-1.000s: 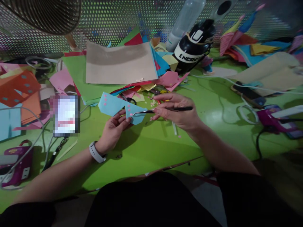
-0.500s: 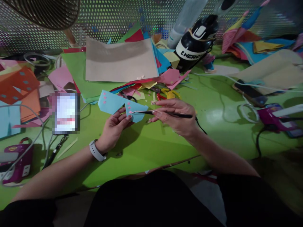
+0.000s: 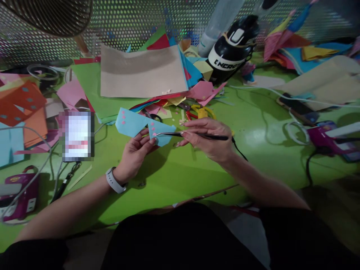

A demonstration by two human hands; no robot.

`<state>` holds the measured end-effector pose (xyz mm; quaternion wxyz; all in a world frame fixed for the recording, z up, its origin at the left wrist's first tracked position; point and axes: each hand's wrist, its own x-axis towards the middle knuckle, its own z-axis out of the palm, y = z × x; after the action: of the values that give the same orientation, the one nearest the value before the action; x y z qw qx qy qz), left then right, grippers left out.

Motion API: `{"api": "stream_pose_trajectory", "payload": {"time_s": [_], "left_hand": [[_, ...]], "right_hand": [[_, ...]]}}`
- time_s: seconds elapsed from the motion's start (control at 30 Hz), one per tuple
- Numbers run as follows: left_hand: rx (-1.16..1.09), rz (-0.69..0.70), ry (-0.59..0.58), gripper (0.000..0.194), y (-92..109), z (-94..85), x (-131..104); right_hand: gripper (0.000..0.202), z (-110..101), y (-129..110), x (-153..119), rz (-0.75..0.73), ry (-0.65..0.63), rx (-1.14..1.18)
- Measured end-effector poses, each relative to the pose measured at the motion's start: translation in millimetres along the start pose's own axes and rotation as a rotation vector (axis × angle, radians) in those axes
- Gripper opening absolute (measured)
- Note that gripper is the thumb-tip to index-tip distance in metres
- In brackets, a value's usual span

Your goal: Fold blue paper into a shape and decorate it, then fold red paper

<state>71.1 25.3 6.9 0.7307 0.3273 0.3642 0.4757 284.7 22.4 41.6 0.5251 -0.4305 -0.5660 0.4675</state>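
carefully, right hand point(image 3: 209, 138) holds tweezers point(image 3: 194, 135) over blue paper point(image 3: 132, 122).

Left hand point(image 3: 135, 155) holds blue paper point(image 3: 132, 123); right hand point(image 3: 209, 137) holds tweezers point(image 3: 197, 135).

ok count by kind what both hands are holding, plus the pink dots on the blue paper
Tweezers: 1
Blue paper cutout: 1
Visible pink dots: 6
Total: 8
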Motion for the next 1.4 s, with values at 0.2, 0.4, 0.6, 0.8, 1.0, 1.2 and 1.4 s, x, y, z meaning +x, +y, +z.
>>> {"api": "stream_pose_trajectory", "payload": {"time_s": [0.2,0.4,0.6,0.8,1.0,1.2,1.4], "left_hand": [[0.027,-0.005,-0.004,0.044,-0.7,-1.9,0.0],[0.037,0.001,-0.013,0.044,0.0,-1.1,-0.1],[0.019,-0.004,0.007,0.043,1.5,1.9,-1.2],[0.005,-0.003,0.022,0.043,1.9,1.8,-1.9],[0.009,-0.007,0.040,0.044,2.3,2.0,-1.9],[0.017,-0.007,0.038,0.042,-0.1,-0.8,-0.3],[0.005,-0.012,0.006,0.039,2.4,1.1,-2.0]], "right_hand": [[0.016,1.3,-0.6,0.7,-0.002,0.003,0.021],[0.018,1.7,-0.6,1.5,0.020,0.004,-0.010],[0.021,0.8,0.5,0.3,0.049,0.001,-0.035],[0.021,0.9,-1.2,-0.4,0.053,0.006,-0.032],[0.020,-2.4,-3.0,-0.4,0.044,0.027,-0.026],[0.024,-1.0,-6.0,0.9,0.087,0.045,0.006],[0.030,2.7,-1.3,2.4,0.137,0.015,-0.004]]}}
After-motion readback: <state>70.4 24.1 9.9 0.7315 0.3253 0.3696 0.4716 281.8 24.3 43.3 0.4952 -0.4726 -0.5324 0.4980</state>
